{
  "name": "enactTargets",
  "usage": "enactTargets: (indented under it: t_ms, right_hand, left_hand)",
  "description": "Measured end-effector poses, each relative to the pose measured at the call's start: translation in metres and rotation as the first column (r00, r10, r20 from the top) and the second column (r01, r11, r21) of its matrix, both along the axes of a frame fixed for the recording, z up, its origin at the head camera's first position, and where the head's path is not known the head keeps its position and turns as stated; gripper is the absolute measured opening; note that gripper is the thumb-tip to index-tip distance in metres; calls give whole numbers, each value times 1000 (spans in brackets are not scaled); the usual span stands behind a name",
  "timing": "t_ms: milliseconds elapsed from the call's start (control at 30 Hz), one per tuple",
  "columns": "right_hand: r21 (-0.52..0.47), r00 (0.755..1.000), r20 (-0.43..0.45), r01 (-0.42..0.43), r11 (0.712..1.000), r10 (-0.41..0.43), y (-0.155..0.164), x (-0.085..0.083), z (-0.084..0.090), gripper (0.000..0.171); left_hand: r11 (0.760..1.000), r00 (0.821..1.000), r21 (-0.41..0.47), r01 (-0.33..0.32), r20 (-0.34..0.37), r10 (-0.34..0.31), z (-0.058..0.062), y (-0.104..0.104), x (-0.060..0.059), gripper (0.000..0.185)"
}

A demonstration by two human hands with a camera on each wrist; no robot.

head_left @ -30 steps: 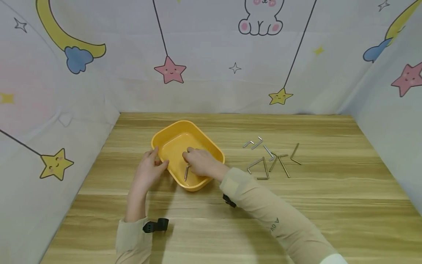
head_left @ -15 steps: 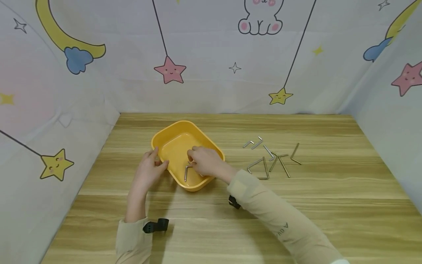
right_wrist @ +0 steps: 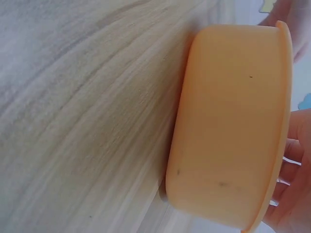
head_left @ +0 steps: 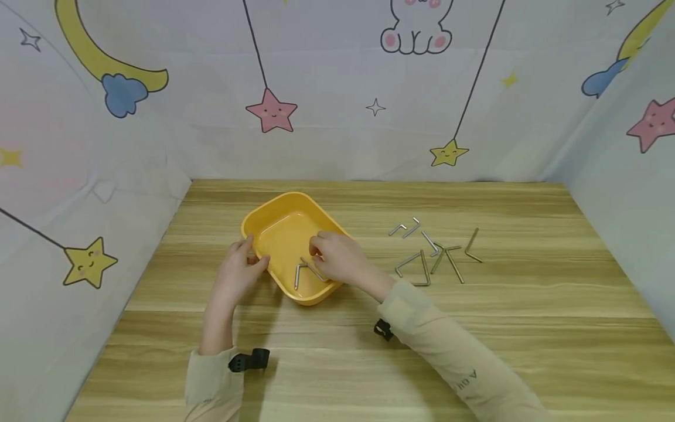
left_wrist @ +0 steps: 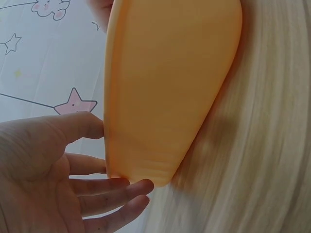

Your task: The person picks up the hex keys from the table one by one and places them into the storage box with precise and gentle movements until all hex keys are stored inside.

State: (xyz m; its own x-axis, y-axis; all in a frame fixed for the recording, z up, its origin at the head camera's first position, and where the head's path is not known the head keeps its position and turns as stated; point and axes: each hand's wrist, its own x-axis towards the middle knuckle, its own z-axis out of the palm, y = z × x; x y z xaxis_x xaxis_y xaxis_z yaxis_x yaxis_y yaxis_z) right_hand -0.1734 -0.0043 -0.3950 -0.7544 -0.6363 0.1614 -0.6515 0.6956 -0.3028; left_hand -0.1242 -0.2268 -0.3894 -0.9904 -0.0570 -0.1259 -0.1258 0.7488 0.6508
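Holding tray (head_left: 276,234): left grip (head_left: 237,275) | bent rods (head_left: 297,276) inside: two | right grip (head_left: 340,258): can't judge

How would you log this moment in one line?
left hand: touching yellow tray; right hand: over tray, grip unclear; in tray: two bent rods visible; on table: more bent rods

Beige sleeves (head_left: 213,378) carry black wrist cameras (head_left: 250,360) and, on the right, dark lettering (head_left: 466,380).
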Motion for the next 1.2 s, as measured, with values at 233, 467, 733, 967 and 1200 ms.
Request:
enactTargets:
  t_ms: [233, 467, 733, 967, 1200]
  right_hand:
    - [-35, 998, 39, 47, 998, -46, 8, 3, 1, 3]
    - [-91, 996, 53, 77, 993, -73, 14, 5, 0, 4]
    - [-152, 994, 58, 95, 984, -87, 22, 10, 0, 4]
    - [-212, 994, 52, 110, 971, -101, 34, 16, 6, 6]
    - [-237, 989, 30, 146, 960, -143, 49, 20, 11, 8]
  left_hand:
    - [1000, 1000, 5, 1, 7, -1, 1, 0, 0, 71]
    - [1000, 1000, -4, 2, 13, -2, 2, 0, 0, 72]
    - [1000, 1000, 2, 2, 17, -2, 2, 1, -1, 72]
    - [1000, 1000, 10, -7, 13, 7, 3, 1, 1, 72]
    - [1000, 1000, 13, -1, 10, 1, 2, 1, 1, 72]
